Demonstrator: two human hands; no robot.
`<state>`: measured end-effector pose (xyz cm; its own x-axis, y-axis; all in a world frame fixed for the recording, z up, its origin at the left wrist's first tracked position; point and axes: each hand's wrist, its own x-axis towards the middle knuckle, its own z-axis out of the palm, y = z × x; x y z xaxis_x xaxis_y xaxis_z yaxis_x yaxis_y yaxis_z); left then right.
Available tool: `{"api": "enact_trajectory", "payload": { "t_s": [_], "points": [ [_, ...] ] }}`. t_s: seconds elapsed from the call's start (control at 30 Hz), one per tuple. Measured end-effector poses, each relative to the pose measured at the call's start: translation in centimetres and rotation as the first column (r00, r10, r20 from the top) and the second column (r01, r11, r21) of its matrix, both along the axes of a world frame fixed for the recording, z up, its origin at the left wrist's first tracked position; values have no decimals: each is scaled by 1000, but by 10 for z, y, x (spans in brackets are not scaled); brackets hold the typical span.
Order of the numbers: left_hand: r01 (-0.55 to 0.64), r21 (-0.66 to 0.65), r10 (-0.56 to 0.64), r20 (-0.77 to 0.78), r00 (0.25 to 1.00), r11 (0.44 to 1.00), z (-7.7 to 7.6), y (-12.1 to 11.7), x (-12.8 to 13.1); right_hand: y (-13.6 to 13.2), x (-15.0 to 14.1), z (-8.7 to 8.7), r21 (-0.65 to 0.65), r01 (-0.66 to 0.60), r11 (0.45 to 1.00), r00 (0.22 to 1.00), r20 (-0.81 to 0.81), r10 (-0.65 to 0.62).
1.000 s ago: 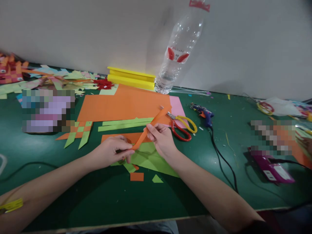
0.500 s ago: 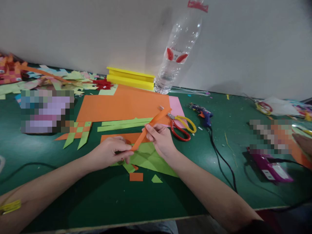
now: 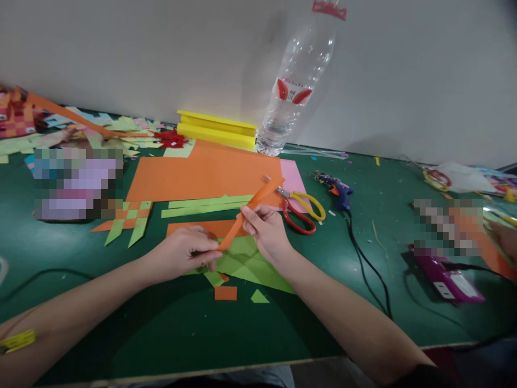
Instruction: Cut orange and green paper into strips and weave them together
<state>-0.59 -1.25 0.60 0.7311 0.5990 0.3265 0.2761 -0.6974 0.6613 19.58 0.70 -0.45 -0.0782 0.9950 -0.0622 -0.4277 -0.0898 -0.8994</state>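
Note:
An orange paper strip (image 3: 232, 233) runs slantwise between my two hands above the table. Its lower end is pinched by my left hand (image 3: 189, 249), while my right hand (image 3: 264, 229) grips it near the middle between thumb and fingers. The strip's free end reaches up over the scissors (image 3: 302, 207), which have one red and one yellow handle. Beneath my hands lie green paper (image 3: 258, 267) and an orange paper piece (image 3: 181, 229). Just beyond are narrow green strips (image 3: 202, 207) and a large orange sheet (image 3: 173, 175). A woven orange-and-green piece (image 3: 131, 218) rests to the left.
A clear plastic bottle (image 3: 288, 102) stands at the back beside a folded yellow piece (image 3: 216, 129). The blue glue gun (image 3: 339, 188) lies right, its cord trailing forward. Farther right are a purple power strip (image 3: 448, 277) and another person's hand (image 3: 503, 237). Paper scraps (image 3: 92, 126) heap at back left.
My hands and the strip between them stay almost still. At the back left, the end of another long orange strip has shifted left and up.

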Motion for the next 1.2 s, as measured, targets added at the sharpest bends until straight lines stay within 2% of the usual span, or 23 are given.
{"api": "enact_trajectory", "payload": {
  "t_s": [0.23, 0.47, 0.6, 0.73, 0.93, 1.2],
  "points": [
    [0, -27, 0, 7, 1000, 1000, -3, 0, 0, 0, -1, 0, -18, 12, 1000, 1000, -26, -12],
    [37, -52, -36, 17, 999, 998, -3, -1, -1, 3, 2, -3, -29, -28, 999, 999, -34, 27],
    [100, -25, -99, 23, 995, 995, -8, -3, -2, 7, 5, -2, -36, -21, 999, 996, -87, 17],
    [110, -2, -110, 20, 994, 994, -11, -4, -4, 7, 5, 1, -54, -19, 998, 992, -126, 12],
    [105, 12, -105, -5, 994, 994, -8, -4, -4, 5, 4, 2, -68, -14, 998, 993, -118, 6],
    [126, 14, -126, -1, 992, 992, -10, -4, -4, 5, 4, 0, -61, 5, 998, 997, -71, -9]
  ]
}}
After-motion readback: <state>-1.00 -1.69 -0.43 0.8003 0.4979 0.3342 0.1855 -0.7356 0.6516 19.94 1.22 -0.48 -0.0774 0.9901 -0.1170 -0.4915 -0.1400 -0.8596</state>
